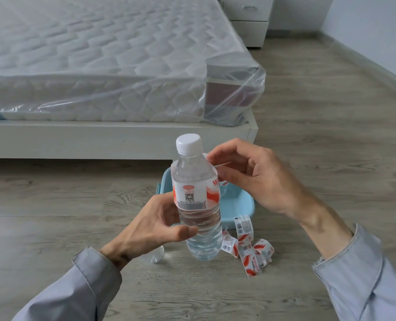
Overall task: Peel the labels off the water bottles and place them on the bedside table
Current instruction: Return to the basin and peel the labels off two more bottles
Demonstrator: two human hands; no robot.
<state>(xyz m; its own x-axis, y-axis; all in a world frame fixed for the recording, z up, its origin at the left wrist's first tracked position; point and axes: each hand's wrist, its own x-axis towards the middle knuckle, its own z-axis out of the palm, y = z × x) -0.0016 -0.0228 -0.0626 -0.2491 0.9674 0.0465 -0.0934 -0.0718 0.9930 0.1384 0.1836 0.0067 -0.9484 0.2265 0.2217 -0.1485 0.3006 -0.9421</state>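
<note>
Plastic label pinched by my right hand, bottle gripped in my left hand: a jerk may tear it.

A quilted white mattress, wrapped in clear plastic film, lies on a low white bed frame. The frame stands on a grey wood-grain floor that runs to a pale wall. A light blue plastic tub sits on the floor near the frame's corner, partly hidden.
</note>
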